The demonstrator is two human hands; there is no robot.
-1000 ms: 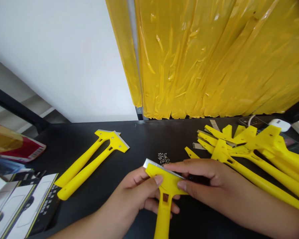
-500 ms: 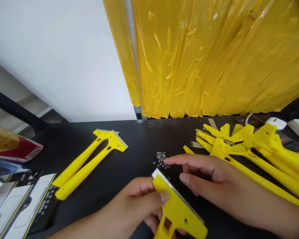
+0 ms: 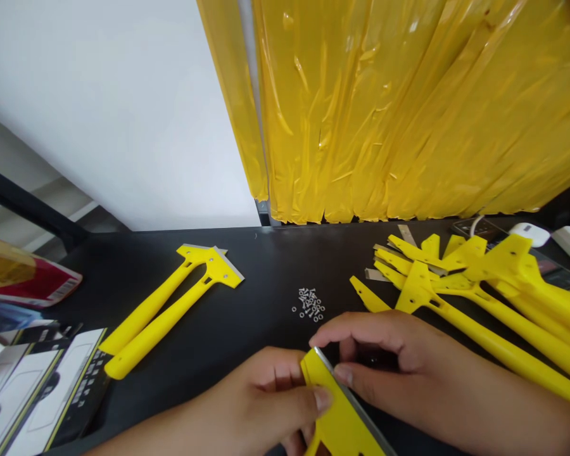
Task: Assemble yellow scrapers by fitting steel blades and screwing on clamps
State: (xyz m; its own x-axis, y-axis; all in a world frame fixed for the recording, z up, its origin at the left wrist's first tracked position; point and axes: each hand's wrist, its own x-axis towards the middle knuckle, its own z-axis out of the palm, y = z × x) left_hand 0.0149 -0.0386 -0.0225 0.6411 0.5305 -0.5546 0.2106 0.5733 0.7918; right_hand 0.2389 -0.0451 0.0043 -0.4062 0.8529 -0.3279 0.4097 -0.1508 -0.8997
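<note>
My left hand (image 3: 259, 396) grips a yellow scraper (image 3: 344, 418) by its head, thumb on the near face and fingers behind. The scraper is tilted, a metal blade strip along its upper right edge and its lower part cut off by the frame. My right hand (image 3: 403, 354) is closed at the blade side, index fingertip at the top corner and thumb against the edge. Whether a small part is also between those fingers cannot be made out. Just beyond the hands lies a small pile of screws and nuts (image 3: 308, 304) on the black table (image 3: 261, 272).
Two scrapers with blades fitted (image 3: 171, 316) lie at left. Several yellow scraper handles (image 3: 479, 304) and loose head plates (image 3: 368, 294) are heaped at right. Printed boxes (image 3: 28, 392) and a red-and-yellow pack (image 3: 33, 272) stand at far left. A yellow plastic curtain (image 3: 384, 114) hangs behind.
My right hand has drawn back from the screw pile to the scraper's blade edge, its fingers closing there. The scraper in my left hand has shifted slightly right and down.
</note>
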